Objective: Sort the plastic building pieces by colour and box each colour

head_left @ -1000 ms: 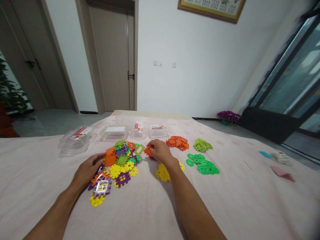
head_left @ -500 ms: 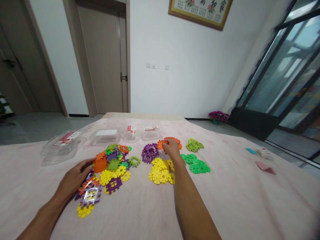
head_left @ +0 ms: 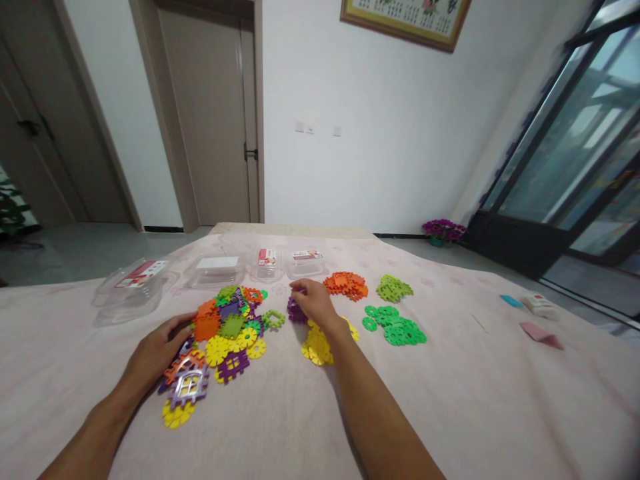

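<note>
While the mixed pile (head_left: 233, 327) lies to the left of the right grip (head_left: 314, 305), the purple pile (head_left: 296, 312) sits directly beneath that grip's fingers, partly hidden by them. The right grip bends downward, fingers curled close together; whether it has hold of a piece, I cannot tell. The left grip (head_left: 157, 350) touches the left edge of the mixed pile, thumb and forefinger parted around a gap. Just left of the right grip, a lime frame (head_left: 267, 323) lies near the purple pile. On the near side of the right grip, the yellow pile (head_left: 315, 347) is partly covered by the forearm (head_left: 365, 380). To its right are the orange pile (head_left: 346, 285), the green pile (head_left: 404, 331) and the lime pile (head_left: 394, 288). Beyond both grips, clear tubs (head_left: 217, 273) stand on the worktop's pale cloth (head_left: 280, 427). Far right of the right grip lie a blue piece (head_left: 511, 301), a white pack (head_left: 539, 305) and a pink scrap (head_left: 541, 335).
</note>
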Demonstrator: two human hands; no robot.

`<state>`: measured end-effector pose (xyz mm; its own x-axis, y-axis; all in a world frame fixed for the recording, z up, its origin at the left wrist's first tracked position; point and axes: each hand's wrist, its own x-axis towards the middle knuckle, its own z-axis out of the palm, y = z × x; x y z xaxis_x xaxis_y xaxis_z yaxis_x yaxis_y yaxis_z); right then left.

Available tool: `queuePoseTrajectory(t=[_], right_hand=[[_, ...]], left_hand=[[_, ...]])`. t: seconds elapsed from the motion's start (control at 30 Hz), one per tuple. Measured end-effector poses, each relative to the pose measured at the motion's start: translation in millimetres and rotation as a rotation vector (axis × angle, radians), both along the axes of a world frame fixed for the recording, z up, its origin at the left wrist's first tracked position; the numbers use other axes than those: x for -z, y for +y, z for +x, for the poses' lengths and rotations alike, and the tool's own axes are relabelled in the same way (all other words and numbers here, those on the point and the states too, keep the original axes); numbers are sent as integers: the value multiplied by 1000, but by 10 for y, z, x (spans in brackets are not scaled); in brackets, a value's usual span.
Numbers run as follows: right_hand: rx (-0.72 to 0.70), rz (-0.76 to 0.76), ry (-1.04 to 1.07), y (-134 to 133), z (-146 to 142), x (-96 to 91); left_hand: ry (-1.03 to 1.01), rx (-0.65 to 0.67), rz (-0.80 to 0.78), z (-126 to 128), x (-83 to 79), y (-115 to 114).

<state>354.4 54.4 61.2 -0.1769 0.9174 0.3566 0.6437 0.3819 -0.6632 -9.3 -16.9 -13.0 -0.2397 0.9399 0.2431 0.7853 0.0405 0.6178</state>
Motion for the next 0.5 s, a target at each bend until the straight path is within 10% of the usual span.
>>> queuePoseTrajectory(t=[0.2,0.5], right_hand=[[-266,-40,-399,-262,-340,61],[-98,-18,-433,-210,-274,48]], left_hand=[[-30,19,-80,-2,-20,-8],[-4,17,-67,39,-74,-27]])
